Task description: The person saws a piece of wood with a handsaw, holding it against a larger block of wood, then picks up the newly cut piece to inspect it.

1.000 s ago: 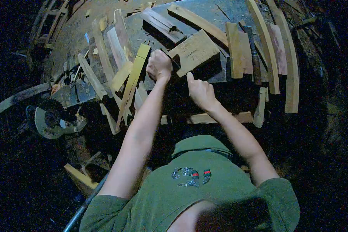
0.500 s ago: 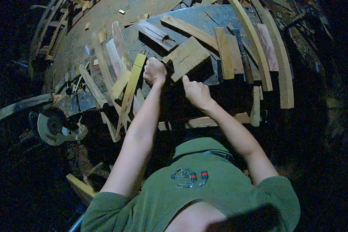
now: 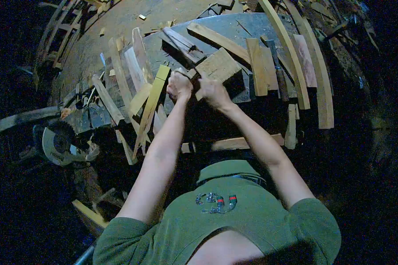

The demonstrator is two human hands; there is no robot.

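My left hand [image 3: 180, 85] is closed in a fist at the near edge of the bench, beside the left corner of a thick wooden block [image 3: 223, 66]. What it grips, if anything, is hidden; a small pale end of wood shows by its knuckles. My right hand [image 3: 213, 93] is at the block's near left side, close to my left hand. Its fingers look curled but are blurred, and I cannot make out what is in them. A yellowish wooden strip [image 3: 152, 104] leans just left of my left hand.
Behind the block lie a cracked wood piece [image 3: 183, 46] and a long batten [image 3: 219, 42]. Short boards [image 3: 256, 66], a dark-handled tool [image 3: 279, 73] and long curved pieces [image 3: 320, 75] lie to the right. A circular saw [image 3: 59, 145] is at lower left.
My right hand has moved left and slightly up, across the block's near corner toward my left hand. My left hand stays closed in nearly the same place. The view has shifted slightly.
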